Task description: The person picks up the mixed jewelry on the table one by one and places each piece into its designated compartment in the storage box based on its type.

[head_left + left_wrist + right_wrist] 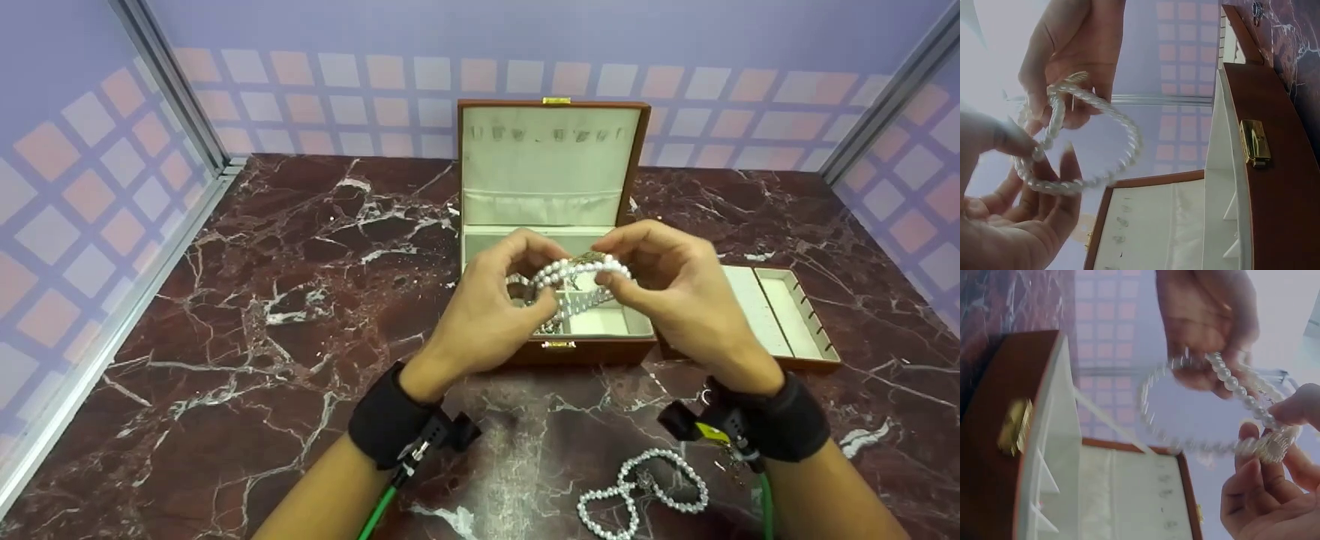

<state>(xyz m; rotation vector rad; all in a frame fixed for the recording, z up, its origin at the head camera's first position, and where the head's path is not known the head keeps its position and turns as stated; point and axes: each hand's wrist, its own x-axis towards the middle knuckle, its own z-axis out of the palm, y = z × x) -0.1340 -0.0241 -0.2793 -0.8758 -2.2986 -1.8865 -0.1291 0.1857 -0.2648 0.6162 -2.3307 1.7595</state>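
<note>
The marble table (247,300) carried one brown jewelry box (555,225), its lid standing upright and its cream lining showing, and one removable tray (780,315) lay on the table just beside the box on the right, touching or nearly touching it. Above the open box both hands held one pearl bracelet (577,271): the left hand (487,315) pinched the strand between thumb and fingers on its side, and the right hand (675,300) pinched the opposite side, so both hands were closed on the bracelet rather than relaxed. In the left wrist view the pearl bracelet (1084,140) hung as a loop in the air between the two hands, clear of the box. The work looked to be mid-way: the box stood open and the tray was out, the bracelet was lifted but not yet laid in any compartment, and one pearl necklace (645,487) lay coiled on the table near the front edge, by the right wrist, untouched. Something metallic showed in the box beneath the hands, too hidden to name. Counted: one box, one tray, one bracelet, one necklace, two hands.
</note>
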